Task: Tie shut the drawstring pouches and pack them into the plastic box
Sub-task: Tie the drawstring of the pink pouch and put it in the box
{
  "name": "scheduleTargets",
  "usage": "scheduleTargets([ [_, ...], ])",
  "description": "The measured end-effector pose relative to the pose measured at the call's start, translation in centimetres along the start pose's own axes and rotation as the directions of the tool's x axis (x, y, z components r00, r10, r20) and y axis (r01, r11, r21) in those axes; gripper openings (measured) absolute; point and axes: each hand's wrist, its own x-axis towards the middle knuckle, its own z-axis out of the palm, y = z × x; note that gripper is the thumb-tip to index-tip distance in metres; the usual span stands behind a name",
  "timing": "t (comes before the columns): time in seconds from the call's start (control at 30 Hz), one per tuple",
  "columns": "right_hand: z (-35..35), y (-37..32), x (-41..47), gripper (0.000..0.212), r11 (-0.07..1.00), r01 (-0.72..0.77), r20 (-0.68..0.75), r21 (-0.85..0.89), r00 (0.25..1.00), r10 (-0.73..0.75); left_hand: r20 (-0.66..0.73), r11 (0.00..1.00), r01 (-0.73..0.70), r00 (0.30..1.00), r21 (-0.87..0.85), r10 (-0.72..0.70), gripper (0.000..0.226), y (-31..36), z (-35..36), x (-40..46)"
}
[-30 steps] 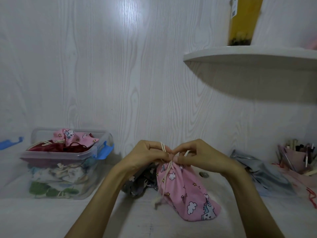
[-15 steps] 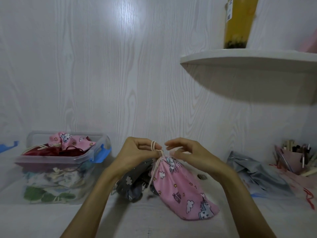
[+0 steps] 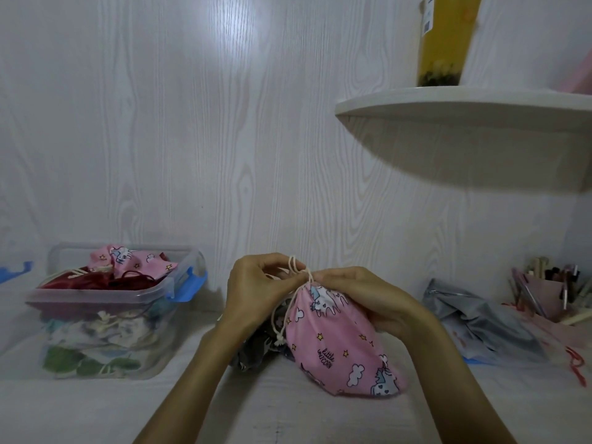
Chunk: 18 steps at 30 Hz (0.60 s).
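A pink unicorn-print drawstring pouch (image 3: 339, 344) lies on the white table in the middle, its gathered neck raised between both hands. My left hand (image 3: 256, 293) pinches the cream drawstring (image 3: 296, 267) at the neck, a loop showing above the fingers. My right hand (image 3: 368, 299) grips the pouch's neck and upper side. One cord end hangs down to a knot (image 3: 279, 340). A dark grey pouch (image 3: 256, 350) lies partly hidden behind my left wrist. The clear plastic box (image 3: 105, 302) with blue clips stands at the left, filled with several pouches, a pink one on top.
A rounded white shelf (image 3: 464, 107) juts from the wall above right, with a yellow bottle (image 3: 445, 40) on it. A grey plastic bag (image 3: 480, 322) lies at the right, and a pink holder of pens (image 3: 544, 293) stands beyond it. A blue lid clip (image 3: 16, 270) shows at far left.
The hands have drawn closer at the pouch's neck and the right hand now wraps the pouch's upper side. The pouch is tilted more upright, its neck pulled tighter.
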Motion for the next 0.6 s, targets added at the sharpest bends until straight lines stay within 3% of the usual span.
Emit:
scheduleTargets([
  [0.1,-0.1,0.0,-0.1,0.023,0.998,0.002,-0.027,0.056,1.000,-0.001,0.003,0.999,-0.007,1.000,-0.045,0.007,0.009,0.1,0.1,0.1],
  [0.33,0.0,-0.3,-0.4,0.015,0.942,0.131,-0.225,-0.310,0.952,-0.207,0.226,0.967,0.126,0.971,-0.224,-0.074,0.012,0.3,-0.1,0.3],
  [0.4,-0.1,-0.5,-0.5,0.008,0.890,0.150,-0.300,-0.430,0.906,-0.298,0.246,0.960,0.131,0.967,-0.249,-0.069,0.010,0.3,-0.2,0.4],
  [0.5,0.5,-0.7,-0.7,0.005,0.735,0.103,-0.419,-0.670,0.765,-0.489,0.282,0.956,0.130,0.958,-0.264,-0.052,0.008,0.4,0.0,0.5],
  [0.6,1.2,-0.1,-0.3,0.009,0.594,0.016,-0.429,-0.804,0.677,-0.599,0.328,0.964,0.123,0.944,-0.235,-0.041,0.010,0.4,0.4,0.5],
])
